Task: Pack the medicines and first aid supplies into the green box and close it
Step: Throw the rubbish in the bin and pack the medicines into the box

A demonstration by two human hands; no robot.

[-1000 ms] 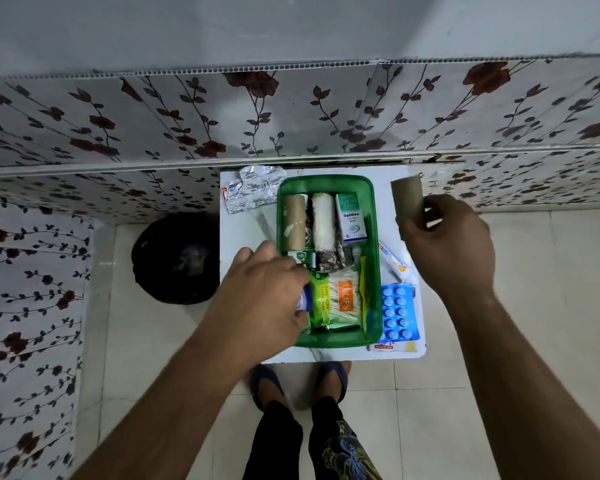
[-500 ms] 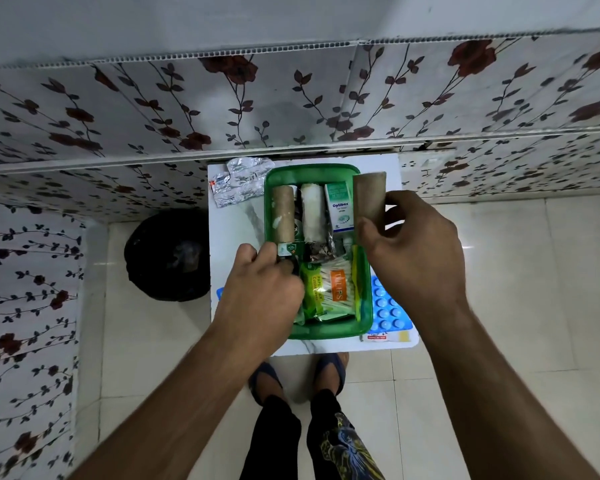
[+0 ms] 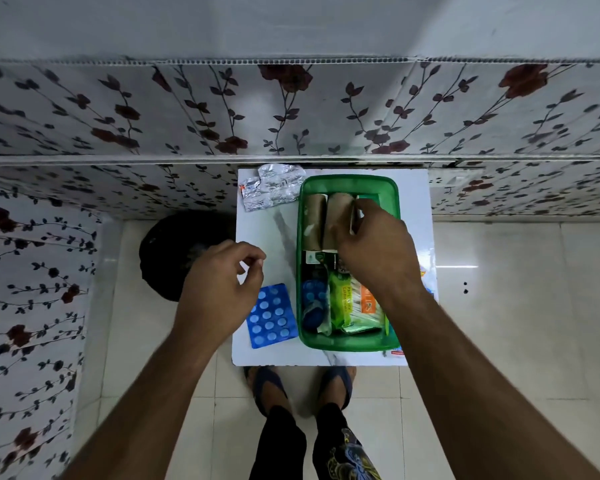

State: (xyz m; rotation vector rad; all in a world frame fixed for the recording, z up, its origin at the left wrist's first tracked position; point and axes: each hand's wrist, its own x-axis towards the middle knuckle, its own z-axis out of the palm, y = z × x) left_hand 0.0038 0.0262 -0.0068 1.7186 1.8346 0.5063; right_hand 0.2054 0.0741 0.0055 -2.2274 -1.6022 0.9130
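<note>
Head view. Green box (image 3: 349, 183) sits lidless on a small white table (image 3: 271, 233), long axis running from the person toward the floral wall.

Writing: green packet (image 3: 340, 301) in the near half carries yellow lettering, too blurred to read; orange label (image 3: 368, 301) beside it likewise. Nothing else legible.

Far half of the box — two brown rolls, left roll (image 3: 314, 220) and right roll (image 3: 336, 220), side by side, lengthwise with the box. Blue pill strip (image 3: 313, 303) stands along the near-left wall.

Right hand (image 3: 378, 254) is inside the box, fingertips pinched on the right roll's edge; the hand hides what lies under it and most of the box's right side.

Left hand (image 3: 219, 289) hovers over the table left of the box, fingers curled loosely, holding nothing.

Outside the box: blue pill sheet (image 3: 271, 318) flat at the near left, crumpled foil strips (image 3: 272, 190) at the far left corner. Items right of the box are mostly covered by the right forearm — not identifiable.
</note>
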